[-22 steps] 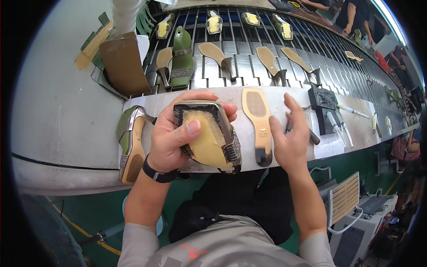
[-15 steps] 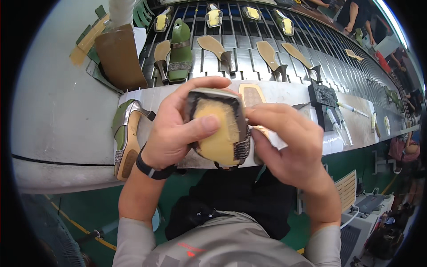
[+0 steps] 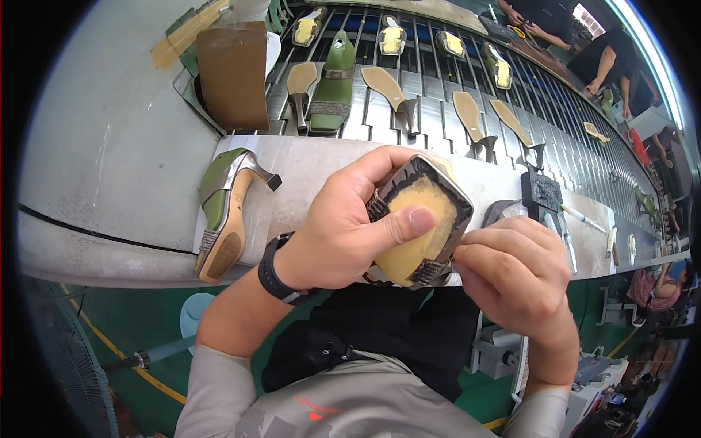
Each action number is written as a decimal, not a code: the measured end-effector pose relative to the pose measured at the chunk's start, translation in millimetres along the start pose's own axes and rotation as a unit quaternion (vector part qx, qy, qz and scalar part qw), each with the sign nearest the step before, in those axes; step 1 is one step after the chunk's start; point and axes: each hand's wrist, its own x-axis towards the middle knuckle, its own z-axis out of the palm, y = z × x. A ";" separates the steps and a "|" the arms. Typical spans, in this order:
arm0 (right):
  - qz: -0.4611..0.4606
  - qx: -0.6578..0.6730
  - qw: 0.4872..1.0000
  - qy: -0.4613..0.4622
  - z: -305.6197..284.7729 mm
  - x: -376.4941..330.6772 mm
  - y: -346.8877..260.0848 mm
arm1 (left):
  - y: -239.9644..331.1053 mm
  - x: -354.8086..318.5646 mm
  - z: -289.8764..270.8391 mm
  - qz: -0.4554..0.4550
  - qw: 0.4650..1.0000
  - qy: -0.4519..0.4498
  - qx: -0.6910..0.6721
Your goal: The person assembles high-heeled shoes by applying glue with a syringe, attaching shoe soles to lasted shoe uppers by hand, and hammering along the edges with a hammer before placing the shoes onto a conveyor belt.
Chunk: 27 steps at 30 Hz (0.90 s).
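Observation:
My left hand grips a shoe upper on a last over the work table, thumb across its upturned bottom. That bottom has a yellow middle, a dark ragged rim and a braided strap folded over the edges. At its right edge my right hand is closed in a pinch; what the fingertips hold, if anything, is hidden. A finished green high-heeled sandal with silver and braided straps lies on its side on the table, left of my hands. Behind the upper, a pale flat piece is mostly covered.
Beyond the table runs a slatted metal conveyor with tan heeled soles, a green sandal and several yellow-bottomed uppers. A black block and pen-like tools lie at right. Another person's hands show far right.
The shoe upper has tilted, its toe end swinging right, and both hands have shifted right in view. My right hand sits lower along its edge. The whole view has turned slightly.

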 end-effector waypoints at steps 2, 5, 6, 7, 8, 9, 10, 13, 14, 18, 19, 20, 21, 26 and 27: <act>0.002 0.014 1.000 -0.019 -2.9 3.5 -1.6 | 4.1 0.7 -5.1 -0.054 0.996 -0.059 -0.032; -0.049 -0.079 0.993 -0.067 -3.3 13.1 -10.5 | 2.2 2.4 -7.1 -0.035 0.997 -0.062 -0.019; -0.042 -0.081 0.993 -0.069 -3.2 14.3 -12.0 | 2.1 2.6 -7.9 -0.040 0.997 -0.067 -0.023; -0.038 -0.074 0.993 -0.085 -3.4 15.8 -12.8 | 3.9 2.2 -9.0 -0.039 0.997 -0.068 -0.021; -0.033 -0.066 0.992 -0.100 -4.1 15.9 -12.0 | 4.8 2.1 -10.7 -0.038 0.997 -0.068 -0.018; -0.030 -0.051 0.994 -0.090 -1.8 11.9 -8.2 | 1.5 3.5 -14.6 -0.033 0.996 -0.078 -0.016; -0.023 -0.053 0.994 -0.090 0.0 9.8 -6.3 | 1.0 3.7 -18.4 -0.036 0.996 -0.083 -0.018; 0.026 0.059 0.997 -0.030 10.5 1.8 0.0 | 0.8 4.3 -20.5 -0.032 0.996 -0.087 -0.019; 0.031 0.059 0.997 -0.030 13.9 -1.6 1.5 | 1.7 4.9 -20.2 -0.035 0.995 -0.090 -0.022; 0.068 0.132 0.989 0.008 17.3 -8.8 -1.7 | 4.9 4.5 -18.8 -0.038 0.995 -0.087 -0.008; 0.076 0.139 0.987 0.014 17.2 -10.1 -2.8 | 3.8 5.2 -18.3 -0.031 0.996 -0.087 -0.005; 0.080 0.138 0.987 0.016 15.7 -10.0 -5.3 | 4.4 4.8 -15.0 -0.033 0.995 -0.090 -0.005; 0.084 0.104 0.991 0.003 12.7 -8.5 -8.9 | 6.0 3.8 -9.5 -0.027 0.997 -0.067 0.014; 0.076 0.065 0.994 -0.039 0.7 -6.8 -7.2 | 6.5 5.1 1.3 -0.013 0.999 -0.035 0.038; 0.085 0.095 0.991 -0.043 -0.2 -8.0 -6.0 | 4.1 6.0 -0.7 -0.011 0.998 -0.053 0.011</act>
